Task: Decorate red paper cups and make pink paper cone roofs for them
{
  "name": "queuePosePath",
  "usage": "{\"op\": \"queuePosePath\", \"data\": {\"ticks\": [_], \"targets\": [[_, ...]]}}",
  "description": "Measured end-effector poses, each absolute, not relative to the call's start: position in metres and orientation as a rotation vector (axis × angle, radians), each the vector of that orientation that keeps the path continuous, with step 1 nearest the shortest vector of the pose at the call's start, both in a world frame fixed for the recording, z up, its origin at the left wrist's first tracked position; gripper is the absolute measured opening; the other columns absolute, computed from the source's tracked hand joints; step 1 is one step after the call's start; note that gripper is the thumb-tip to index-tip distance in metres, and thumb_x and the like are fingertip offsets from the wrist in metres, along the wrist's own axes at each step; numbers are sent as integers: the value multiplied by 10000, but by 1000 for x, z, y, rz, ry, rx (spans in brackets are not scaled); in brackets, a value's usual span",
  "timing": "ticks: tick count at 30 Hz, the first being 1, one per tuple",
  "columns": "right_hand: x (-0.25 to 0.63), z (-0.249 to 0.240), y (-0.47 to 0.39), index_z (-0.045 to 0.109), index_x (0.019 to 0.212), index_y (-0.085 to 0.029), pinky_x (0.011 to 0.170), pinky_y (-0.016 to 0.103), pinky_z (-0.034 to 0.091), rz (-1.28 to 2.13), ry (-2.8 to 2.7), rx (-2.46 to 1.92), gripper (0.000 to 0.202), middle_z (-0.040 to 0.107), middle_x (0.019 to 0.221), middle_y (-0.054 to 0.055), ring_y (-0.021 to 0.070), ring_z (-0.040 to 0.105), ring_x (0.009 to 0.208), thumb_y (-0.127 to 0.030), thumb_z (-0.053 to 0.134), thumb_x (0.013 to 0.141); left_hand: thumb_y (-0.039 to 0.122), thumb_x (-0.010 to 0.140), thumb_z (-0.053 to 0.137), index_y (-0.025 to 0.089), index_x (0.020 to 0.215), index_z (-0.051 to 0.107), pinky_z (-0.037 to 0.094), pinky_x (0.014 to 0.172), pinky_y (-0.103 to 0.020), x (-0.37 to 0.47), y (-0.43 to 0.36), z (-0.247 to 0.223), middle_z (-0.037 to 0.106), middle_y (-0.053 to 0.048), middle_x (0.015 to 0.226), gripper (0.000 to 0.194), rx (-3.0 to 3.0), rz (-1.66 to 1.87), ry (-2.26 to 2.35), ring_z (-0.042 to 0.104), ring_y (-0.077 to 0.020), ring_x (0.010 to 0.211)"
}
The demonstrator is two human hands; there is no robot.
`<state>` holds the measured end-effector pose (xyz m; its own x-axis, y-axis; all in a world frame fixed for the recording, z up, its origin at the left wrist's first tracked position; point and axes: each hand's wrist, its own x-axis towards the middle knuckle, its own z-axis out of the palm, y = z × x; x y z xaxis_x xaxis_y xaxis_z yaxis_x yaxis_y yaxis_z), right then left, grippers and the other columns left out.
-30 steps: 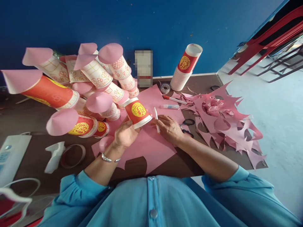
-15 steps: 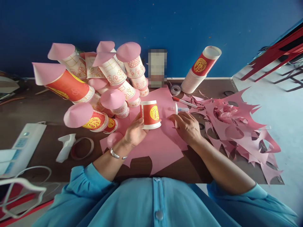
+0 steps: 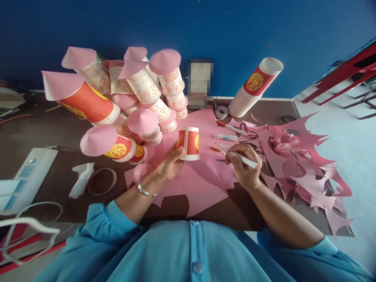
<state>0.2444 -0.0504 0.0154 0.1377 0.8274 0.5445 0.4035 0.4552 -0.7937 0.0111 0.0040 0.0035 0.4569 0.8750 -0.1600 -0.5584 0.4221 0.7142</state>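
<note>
My left hand [image 3: 170, 162] holds a red and white paper cup [image 3: 192, 144] with gold prints, its wide rim down, over a pink paper sheet [image 3: 202, 184]. A white marker [image 3: 249, 161] is held in my right hand [image 3: 244, 166], its tip pointing left toward the cup but apart from it. A glue stick [image 3: 225, 137] and an orange cap-like piece [image 3: 215, 149] lie on the sheet just beyond my right hand. Farther back is a red-capped white marker [image 3: 233, 128].
Cup towers with pink cones [image 3: 143, 122] crowd the left. A tall cup stack [image 3: 242, 102] and a tape roll [image 3: 221, 112] are at the back. Pink scraps [image 3: 305, 168] cover the right. A power strip [image 3: 29, 178], white dispenser [image 3: 81, 180] and ring [image 3: 102, 181] lie left.
My right hand has lifted off the sheet with a white marker and moved slightly right. The cup in my left hand has been turned, now showing its white seam strip.
</note>
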Motion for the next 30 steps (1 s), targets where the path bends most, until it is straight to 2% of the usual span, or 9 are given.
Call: {"op": "queuePosePath", "data": {"ticks": [2, 5, 7, 10, 13, 17, 21, 25, 30], "targets": [[243, 13, -52, 720, 1039, -230, 550, 289, 545, 594, -1392, -1142, 139, 656, 664, -34, 132, 622, 532, -325, 621, 1027, 523, 748, 896, 196, 1106, 765, 558, 891, -307, 12, 4, 4, 778, -47, 1076, 503, 625, 975, 571, 712, -180, 952], [240, 13, -50, 712, 1212, -234, 667, 355, 625, 786, -1314, -1055, 281, 750, 891, 32, 163, 706, 687, -417, 572, 1050, 558, 777, 863, 183, 1182, 740, 557, 940, -357, 12, 4, 6, 766, -81, 1179, 565, 604, 951, 557, 724, -230, 1034], [239, 18, -48, 716, 1170, -235, 670, 354, 629, 877, -1264, -1006, 258, 757, 961, 44, 169, 717, 733, -427, 626, 1023, 559, 792, 848, 188, 1232, 715, 564, 933, -403, 12, 5, 7, 758, -99, 1212, 591, 600, 911, 543, 731, -270, 1056], [236, 35, -48, 688, 970, -224, 587, 289, 583, 946, -1232, -966, 121, 683, 761, -19, 131, 654, 607, -342, 715, 974, 560, 812, 828, 191, 1216, 713, 577, 870, -399, 11, 5, 8, 765, -99, 1173, 559, 619, 902, 556, 737, -266, 1002], [227, 54, -51, 647, 980, -227, 479, 251, 517, 986, -1285, -897, 61, 639, 720, -37, 108, 591, 506, -281, 668, 998, 636, 830, 778, 176, 1155, 733, 579, 841, -381, 12, 4, 6, 770, -104, 1121, 565, 655, 908, 590, 730, -253, 962], [202, 62, -55, 640, 1108, -223, 588, 314, 602, 685, -1587, -880, 161, 721, 849, 33, 184, 724, 692, -206, 673, 951, 681, 890, 681, 181, 1142, 728, 577, 883, -392, 13, 3, 4, 761, -115, 1169, 562, 710, 913, 604, 718, -281, 1061], [183, 53, -55, 620, 1091, -228, 592, 288, 609, 284, -1816, -749, 195, 732, 772, 23, 188, 746, 679, -149, 645, 914, 582, 892, 736, 225, 1191, 721, 542, 1031, -441, 11, 3, 5, 742, -100, 1275, 467, 703, 931, 617, 671, -320, 1241], [181, 48, -55, 598, 1052, -229, 558, 259, 574, 296, -1816, -781, 198, 697, 717, 1, 171, 725, 621, -115, 618, 891, 507, 867, 779, 215, 1209, 718, 500, 1103, -495, 10, 3, 6, 745, -105, 1290, 454, 662, 883, 622, 635, -355, 1322], [187, 41, -54, 587, 1076, -236, 547, 259, 551, 303, -1763, -840, 170, 686, 749, 11, 164, 698, 624, -151, 593, 930, 519, 851, 774, 192, 1233, 709, 480, 1131, -523, 12, 3, 10, 753, -116, 1278, 506, 613, 877, 620, 623, -375, 1343]]}}
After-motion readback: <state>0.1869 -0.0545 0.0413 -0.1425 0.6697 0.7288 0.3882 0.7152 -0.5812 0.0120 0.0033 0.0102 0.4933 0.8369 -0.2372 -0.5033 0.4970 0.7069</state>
